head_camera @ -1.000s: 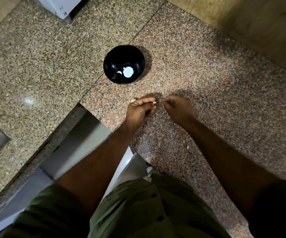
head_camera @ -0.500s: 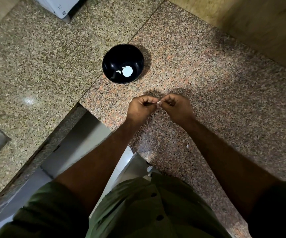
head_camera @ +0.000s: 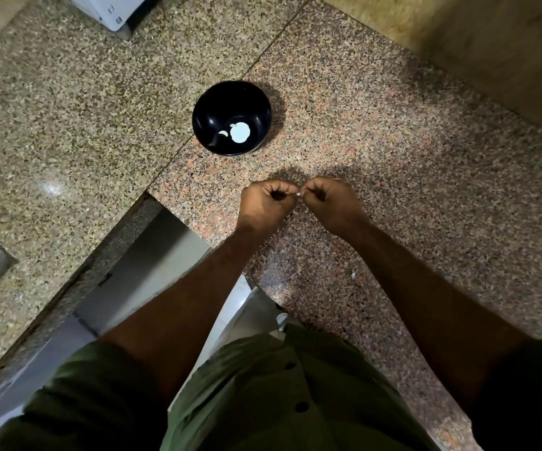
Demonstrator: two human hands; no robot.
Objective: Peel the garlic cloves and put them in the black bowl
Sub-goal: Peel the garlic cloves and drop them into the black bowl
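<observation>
Peeling under way | garlic clove (head_camera: 299, 192) pinched between fingertips of left hand (head_camera: 268, 203) and right hand (head_camera: 331, 203), both curled tight | skin best stripped in small tugs | black bowl (head_camera: 230, 117) lies beyond the fingers.

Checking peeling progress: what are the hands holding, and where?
A garlic clove, pinched at its ends between fingertips of the left hand and right hand.

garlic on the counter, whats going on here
A person is peeling a garlic clove, pinching it between the left hand and the right hand above the granite counter. The black bowl sits beyond the hands and already holds a couple of pale pieces. The clove in hand has not gone in yet.
</observation>
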